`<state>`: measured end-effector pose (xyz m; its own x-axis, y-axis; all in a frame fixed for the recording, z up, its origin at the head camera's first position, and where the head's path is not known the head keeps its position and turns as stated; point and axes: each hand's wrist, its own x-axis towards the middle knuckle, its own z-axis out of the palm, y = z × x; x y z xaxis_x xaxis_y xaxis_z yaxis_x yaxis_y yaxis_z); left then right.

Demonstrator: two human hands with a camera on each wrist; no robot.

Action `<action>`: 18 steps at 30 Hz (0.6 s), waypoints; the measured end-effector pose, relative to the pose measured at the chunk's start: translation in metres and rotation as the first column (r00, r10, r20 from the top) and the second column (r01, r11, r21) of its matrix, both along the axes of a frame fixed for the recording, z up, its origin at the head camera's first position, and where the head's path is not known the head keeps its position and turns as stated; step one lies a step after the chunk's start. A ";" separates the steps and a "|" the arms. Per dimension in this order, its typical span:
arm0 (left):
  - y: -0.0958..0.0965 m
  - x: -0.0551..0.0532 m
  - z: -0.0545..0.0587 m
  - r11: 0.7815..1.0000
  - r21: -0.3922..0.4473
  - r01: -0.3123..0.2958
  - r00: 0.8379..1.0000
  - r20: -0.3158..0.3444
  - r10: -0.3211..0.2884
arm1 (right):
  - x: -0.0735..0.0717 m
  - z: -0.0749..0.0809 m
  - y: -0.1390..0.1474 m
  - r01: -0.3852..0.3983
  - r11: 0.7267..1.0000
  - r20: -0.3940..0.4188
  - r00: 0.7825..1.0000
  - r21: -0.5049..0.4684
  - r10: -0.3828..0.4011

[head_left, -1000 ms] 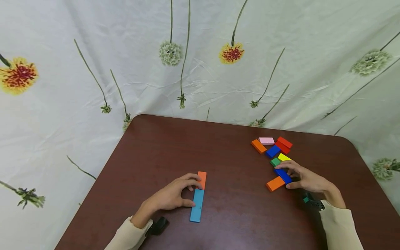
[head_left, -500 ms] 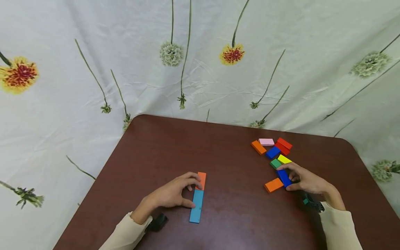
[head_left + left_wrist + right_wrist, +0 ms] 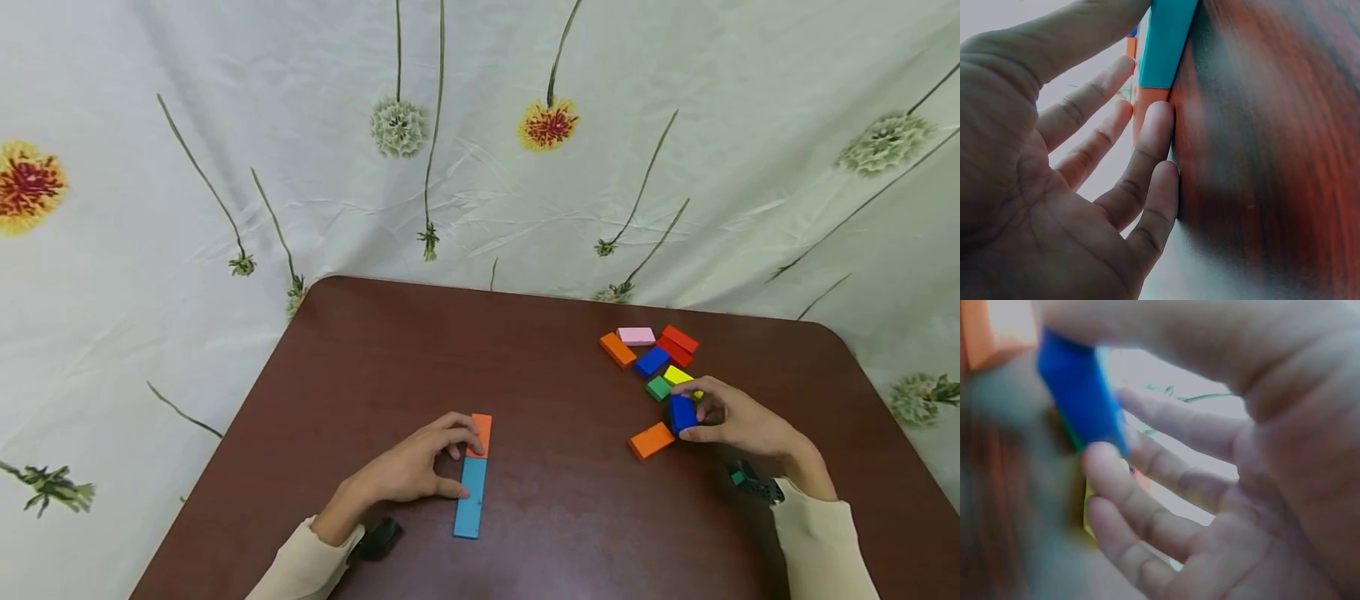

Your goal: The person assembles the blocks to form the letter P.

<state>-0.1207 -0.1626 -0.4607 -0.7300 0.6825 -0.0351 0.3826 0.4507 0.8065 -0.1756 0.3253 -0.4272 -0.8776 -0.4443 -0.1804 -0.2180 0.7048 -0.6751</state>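
Observation:
My right hand (image 3: 738,417) pinches a dark blue block (image 3: 682,415) between thumb and fingers. In the right wrist view the blue block (image 3: 1082,394) stands tilted, the thumb on one end and fingertips at the other. A light blue block (image 3: 470,500) and an orange block (image 3: 480,435) lie end to end in a line on the table. My left hand (image 3: 408,462) rests beside them, thumb at the light blue block's left edge, fingers over the orange one. The left wrist view shows those fingers (image 3: 1157,122) loosely extended against the tabletop near the orange block.
By the right hand lie an orange block (image 3: 651,440), a green block (image 3: 659,388) and a yellow block (image 3: 678,377). Farther back sit another blue block (image 3: 652,362), an orange one (image 3: 618,351), a pink one (image 3: 636,337) and red blocks (image 3: 677,345). A flowered cloth (image 3: 480,150) hangs behind the table.
The dark blue block, flat against the orange one earlier, has turned and come up in the right hand, apart from it. That orange block shifted slightly left. The left hand stays put.

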 end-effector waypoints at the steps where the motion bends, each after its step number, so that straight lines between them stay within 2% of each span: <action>1: 0.000 0.000 0.000 1.000 0.004 0.001 1.000 -0.002 -0.001 | 0.000 0.001 -0.002 0.006 1.000 -0.029 1.000 0.006 -0.006; 5: -0.002 0.000 0.000 1.000 0.015 0.007 1.000 -0.004 -0.007 | -0.005 0.006 -0.016 0.024 1.000 -0.135 0.991 -0.003 -0.024; 8: -0.002 -0.001 0.000 1.000 0.023 0.008 1.000 -0.002 -0.008 | -0.009 0.008 -0.029 0.038 0.999 -0.180 0.983 0.001 -0.037; 18: -0.001 -0.002 0.000 1.000 -0.002 -0.005 1.000 0.023 0.005 | -0.022 0.007 -0.070 0.065 0.994 -0.232 0.969 -0.083 -0.082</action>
